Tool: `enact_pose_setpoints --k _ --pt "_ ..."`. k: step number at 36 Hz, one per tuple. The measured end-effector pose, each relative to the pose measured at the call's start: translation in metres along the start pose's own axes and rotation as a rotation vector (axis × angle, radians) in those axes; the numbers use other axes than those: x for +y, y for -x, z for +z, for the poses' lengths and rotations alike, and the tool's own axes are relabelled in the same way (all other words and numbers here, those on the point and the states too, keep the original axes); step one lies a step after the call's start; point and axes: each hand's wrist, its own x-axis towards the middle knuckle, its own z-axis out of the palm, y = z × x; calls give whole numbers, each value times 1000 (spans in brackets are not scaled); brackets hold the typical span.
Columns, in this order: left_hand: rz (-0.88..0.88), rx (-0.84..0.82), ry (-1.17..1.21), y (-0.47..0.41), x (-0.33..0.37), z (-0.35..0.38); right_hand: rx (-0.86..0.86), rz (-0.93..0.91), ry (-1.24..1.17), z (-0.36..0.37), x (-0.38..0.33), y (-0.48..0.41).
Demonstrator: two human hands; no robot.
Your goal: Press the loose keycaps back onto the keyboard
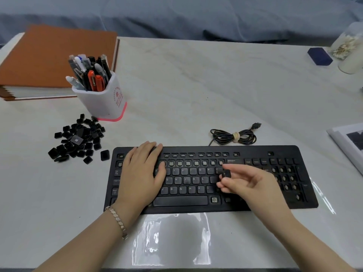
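I see the left hand (pixel 141 173) lying flat with relaxed fingers on the keyboard (pixel 196 201). To its right, the right hand (pixel 249 183) pinches one black keycap (pixel 226 173) just over the keys; its legend is possibly a question mark. The loose keycaps (pixel 78 140) are heaped on the desk (pixel 196 85), left of the left hand.

Left grip (pixel 143 173) flat, palm down, fingers straight; right grip (pixel 251 185) pinches keycap (pixel 227 173); forearms angled inward.

The black keyboard (pixel 180 201) lies flat before me, many switches bare. Loose black keycaps (pixel 78 140) heap left of it; one keycap (pixel 226 173) is pinched in my right grip (pixel 249 183).
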Motion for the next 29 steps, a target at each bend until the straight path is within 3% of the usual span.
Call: enact_pose_setpoints --k 13,18,29 --pt "6 17 11 -1 0 1 41 -358 478 -8 9 6" --pt "7 27 11 0 0 1 60 -226 507 -22 24 0" --pt "8 27 8 0 -1 2 89 -304 632 -34 32 -5"
